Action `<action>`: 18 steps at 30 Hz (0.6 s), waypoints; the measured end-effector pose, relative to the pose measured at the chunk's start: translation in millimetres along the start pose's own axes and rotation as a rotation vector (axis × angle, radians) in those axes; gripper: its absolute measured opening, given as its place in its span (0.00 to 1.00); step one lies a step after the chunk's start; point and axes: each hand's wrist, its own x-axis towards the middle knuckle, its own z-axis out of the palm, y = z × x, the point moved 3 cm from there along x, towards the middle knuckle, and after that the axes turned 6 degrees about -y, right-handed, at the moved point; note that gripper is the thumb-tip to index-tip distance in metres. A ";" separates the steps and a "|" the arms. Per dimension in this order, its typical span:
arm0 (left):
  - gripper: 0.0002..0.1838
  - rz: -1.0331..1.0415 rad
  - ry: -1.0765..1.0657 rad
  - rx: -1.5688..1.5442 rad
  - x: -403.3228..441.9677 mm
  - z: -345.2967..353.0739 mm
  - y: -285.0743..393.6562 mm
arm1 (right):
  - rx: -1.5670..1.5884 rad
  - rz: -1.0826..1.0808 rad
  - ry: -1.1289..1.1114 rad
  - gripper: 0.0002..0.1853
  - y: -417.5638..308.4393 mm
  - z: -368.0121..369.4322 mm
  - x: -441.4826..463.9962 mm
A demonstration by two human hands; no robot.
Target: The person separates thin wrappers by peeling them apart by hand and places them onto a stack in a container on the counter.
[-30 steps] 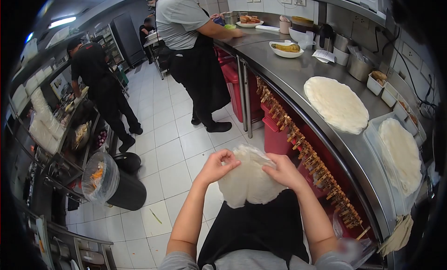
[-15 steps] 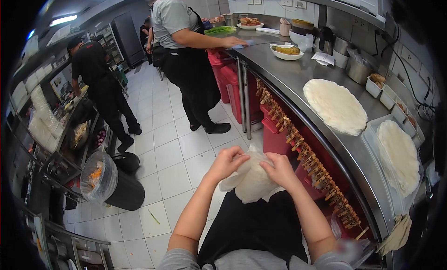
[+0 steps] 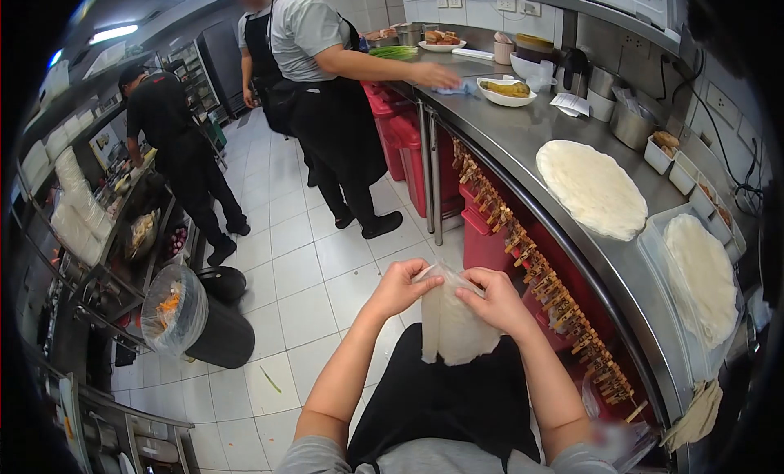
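Note:
Over my apron, a thin, translucent whitish sheet (image 3: 459,323) hangs down from both hands. My left hand (image 3: 406,286) pinches its upper left edge between thumb and fingers. On the other side, my right hand (image 3: 492,298) grips the upper right part, close to the left. The sheet looks soft and slightly wrinkled. To my right on the steel counter lies a round, flat pale stack (image 3: 592,190) that looks like thin sheets. A second pale stack (image 3: 700,280) rests in a clear plastic tray (image 3: 660,266).
A steel counter (image 3: 523,135) curves along my right, with clips (image 3: 539,270) hung below its edge and red bins (image 3: 486,241) underneath. A co-worker (image 3: 314,90) wipes the counter ahead. Another person (image 3: 167,139) works at the left shelves. A lined trash bin (image 3: 216,331) stands left.
The sheet, bunched before, now hangs longer and flatter, and my hands have come closer together. The co-worker's hand with the blue cloth has moved right along the counter; another person shows behind.

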 end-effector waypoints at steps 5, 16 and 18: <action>0.11 0.053 0.004 0.148 -2.7 11.0 20.0 | -0.184 0.125 0.002 0.14 16.7 6.8 -2.1; 0.12 0.000 0.174 -0.182 -26.4 -41.5 -27.7 | 0.063 0.175 0.030 0.13 35.6 -10.7 -7.2; 0.11 -0.056 0.137 -0.039 -21.3 -38.5 -29.0 | 0.022 0.113 0.002 0.13 22.5 -6.9 -4.3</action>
